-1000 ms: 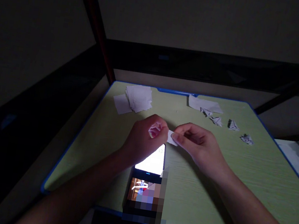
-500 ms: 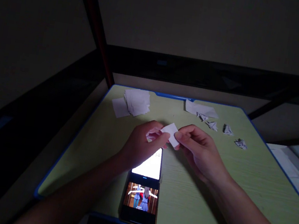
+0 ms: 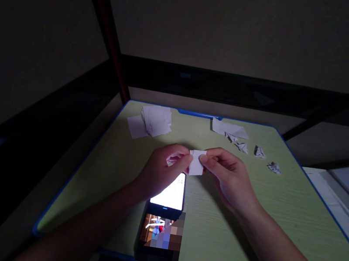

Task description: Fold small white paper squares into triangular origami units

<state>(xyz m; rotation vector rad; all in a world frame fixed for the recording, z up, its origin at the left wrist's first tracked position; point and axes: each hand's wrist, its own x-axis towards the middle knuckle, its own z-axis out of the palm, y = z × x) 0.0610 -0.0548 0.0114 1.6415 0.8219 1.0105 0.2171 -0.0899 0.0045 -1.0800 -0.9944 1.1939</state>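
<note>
Between my two hands, above the middle of the table, is a small folded piece of white paper (image 3: 197, 164). My left hand (image 3: 166, 164) pinches its left side, thumb on top and the other fingers curled behind. On its right side my right hand (image 3: 229, 172) grips it, the thumb pressed flat on the face. The paper looks squarish, with layered edges near the left thumb. Just below my left hand lies a lit smartphone (image 3: 169, 193), its upper screen white and partly covered by that hand.
A stack of white paper sheets (image 3: 158, 121) lies at the table's back left. Toward the back right are a flat white sheet (image 3: 231, 129) and several crumpled or folded paper pieces (image 3: 259, 152). The green table (image 3: 278, 226) has a blue edge. White items (image 3: 343, 197) lie beyond its right side.
The folded paper has turned from a slanted diamond-like position to nearly upright, and its left edge now sits under my left thumb. Both hands keep hold of it. The view has shifted slightly.
</note>
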